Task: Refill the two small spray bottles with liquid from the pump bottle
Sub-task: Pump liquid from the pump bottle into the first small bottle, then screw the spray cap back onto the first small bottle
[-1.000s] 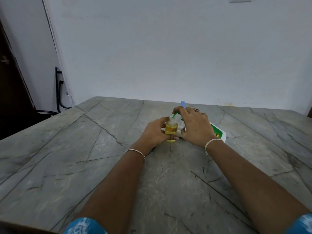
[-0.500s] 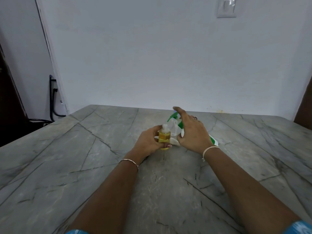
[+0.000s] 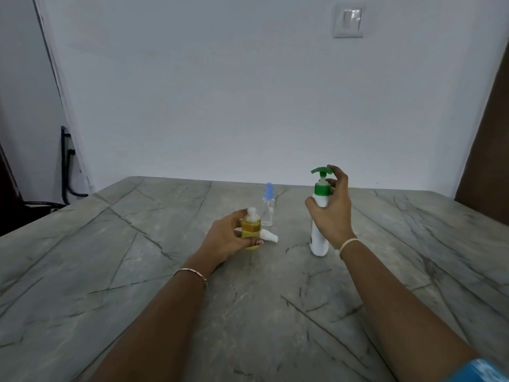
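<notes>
While the pump bottle stands on the grey stone desk, roughly upright, the person's right grip is wrapped round its green collar and white shoulder. One finger is arched over the green pump head, whose spout points towards the left. The left grip is closed round the yellow spray bottle, which sits on the desk with its whitish neck uppermost. The neck looks uncapped, though blur leaves this uncertain. A white spray head lies on its side just beside the yellow bottle. The clear spray bottle stands just behind the yellow one with its blue cap on.

Hazards, as judged from this arrangement:
- **Spout far from the neck.** The two are well apart, so a press of the pump now would put liquid on the desk rather than in the bottle.
- **Narrow neck.** Even once the two are brought together, a slight misalignment or a hard stroke would probably send the jet down the outside and over the left fingers.
- **Tall pump bottle.** It is held high up, so pushing down off-centre could rock or tip it.
- **Loose spray head.** It may roll when the bottles are moved.
- **Clear bottle close by.** It could be knocked over by the left knuckles.
</notes>
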